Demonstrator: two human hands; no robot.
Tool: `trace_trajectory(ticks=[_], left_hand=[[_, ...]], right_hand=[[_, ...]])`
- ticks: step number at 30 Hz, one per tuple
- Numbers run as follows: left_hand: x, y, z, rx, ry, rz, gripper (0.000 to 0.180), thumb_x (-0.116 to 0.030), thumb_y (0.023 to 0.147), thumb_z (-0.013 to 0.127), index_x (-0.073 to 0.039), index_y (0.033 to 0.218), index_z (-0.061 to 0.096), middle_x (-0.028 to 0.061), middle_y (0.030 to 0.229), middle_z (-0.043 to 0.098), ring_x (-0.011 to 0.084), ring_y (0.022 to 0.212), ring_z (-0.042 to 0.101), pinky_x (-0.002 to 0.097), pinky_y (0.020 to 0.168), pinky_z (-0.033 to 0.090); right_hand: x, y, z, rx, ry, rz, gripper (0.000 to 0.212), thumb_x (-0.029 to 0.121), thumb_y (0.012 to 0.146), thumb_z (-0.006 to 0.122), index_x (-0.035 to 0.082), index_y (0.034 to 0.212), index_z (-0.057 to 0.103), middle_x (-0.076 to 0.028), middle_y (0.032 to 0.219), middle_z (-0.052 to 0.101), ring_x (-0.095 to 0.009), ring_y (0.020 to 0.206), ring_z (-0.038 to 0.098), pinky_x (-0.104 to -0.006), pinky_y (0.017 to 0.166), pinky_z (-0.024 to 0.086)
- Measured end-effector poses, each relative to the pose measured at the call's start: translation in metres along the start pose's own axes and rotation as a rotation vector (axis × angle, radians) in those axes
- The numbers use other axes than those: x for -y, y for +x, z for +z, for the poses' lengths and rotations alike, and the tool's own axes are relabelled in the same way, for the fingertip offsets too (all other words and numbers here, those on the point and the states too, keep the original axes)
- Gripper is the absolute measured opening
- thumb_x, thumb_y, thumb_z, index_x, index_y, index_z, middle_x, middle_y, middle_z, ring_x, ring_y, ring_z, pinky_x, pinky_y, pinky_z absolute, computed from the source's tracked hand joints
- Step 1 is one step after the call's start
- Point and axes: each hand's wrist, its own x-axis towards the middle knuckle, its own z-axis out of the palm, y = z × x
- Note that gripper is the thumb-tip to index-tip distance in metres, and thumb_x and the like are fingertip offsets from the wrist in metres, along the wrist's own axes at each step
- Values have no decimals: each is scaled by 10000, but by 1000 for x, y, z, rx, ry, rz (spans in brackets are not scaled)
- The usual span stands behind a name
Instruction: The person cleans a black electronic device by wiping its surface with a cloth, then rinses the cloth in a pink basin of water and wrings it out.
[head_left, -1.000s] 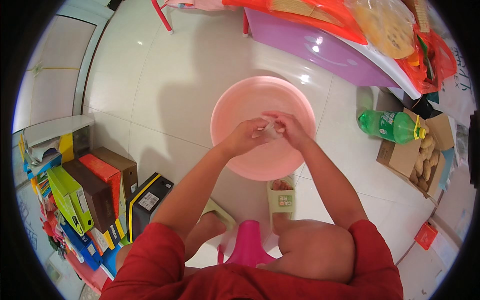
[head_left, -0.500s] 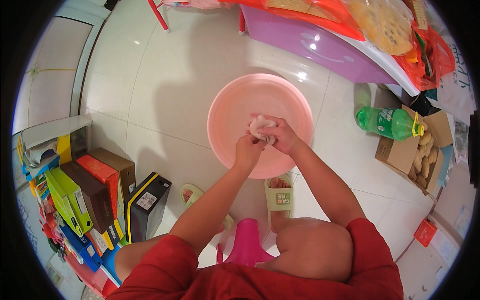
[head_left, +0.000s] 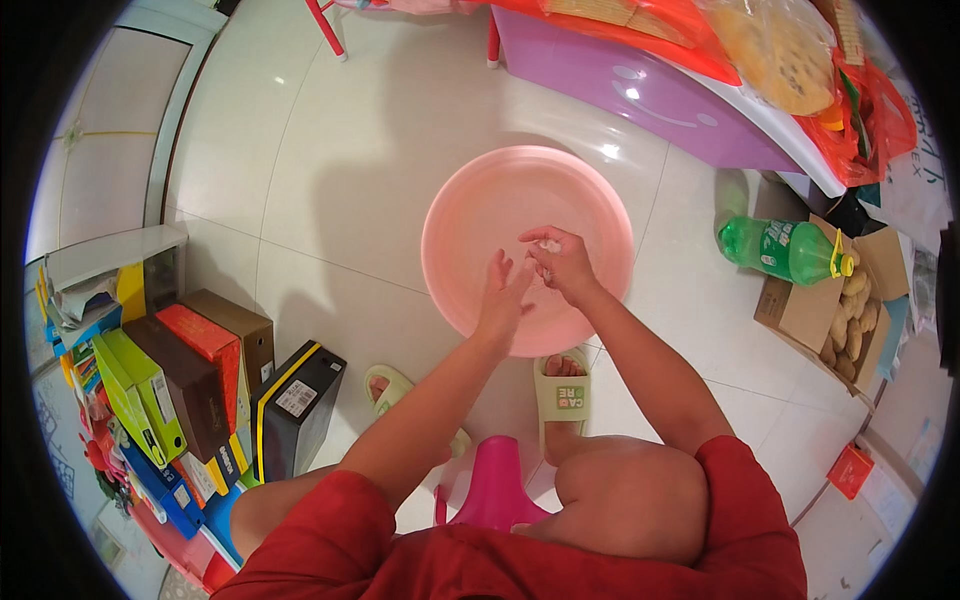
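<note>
A round pink basin (head_left: 455,200) stands on the floor in front of me, and both my hands are over it. My right hand (head_left: 566,268) is curled round a small pale cloth (head_left: 548,245), only bits of which show between the fingers. Most of that cloth is hidden in the palm. Just to the left, my left hand (head_left: 503,292) has its fingers spread and stretched out, close to the right fingertips. Whether the left fingers touch the cloth is hard to make out.
A pink stool (head_left: 490,490) is between my legs. Shoe boxes (head_left: 298,405) and folders crowd the left. To the right, a green bottle (head_left: 780,248) lies against a carton of potatoes (head_left: 850,330). A purple panel (head_left: 640,90) is at the back.
The cloth was bunched in plain sight between both hands; now it is crumpled into my right hand. My left hand has loosened and its fingers have spread.
</note>
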Motion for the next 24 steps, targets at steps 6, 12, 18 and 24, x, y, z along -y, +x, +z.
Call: trace_trajectory(ticks=[6,12,18,24], left_hand=[[-7,-14,27,289,-340,-145,888,-451,899,724,-175,1520,153,139,1491,333,302,1323,428,529,1005,472],[12,-8,37,232,-321,-46,832,-215,811,836,-149,1435,289,93,1323,467,251,1168,535,433,860,560],[33,3,39,142,-313,27,722,-91,780,780,-6,1370,374,135,1270,525,234,1169,562,365,986,498],[34,0,43,78,-307,54,571,-42,800,767,-63,1283,463,74,1146,581,191,1035,609,337,838,556]], right_hand=[[5,-11,24,-96,-409,-136,485,383,988,585,20,667,588,-51,573,574,-160,506,513,-345,498,427],[-1,-6,23,-200,-625,-86,675,522,989,472,-24,620,615,-234,601,603,-414,608,618,-483,648,497],[-7,-5,25,-197,-704,-101,642,462,994,457,-37,638,646,-276,652,616,-464,670,637,-536,706,499],[-14,-3,24,-199,-722,-188,562,373,972,470,-42,630,633,-284,648,605,-478,646,625,-538,692,499]])
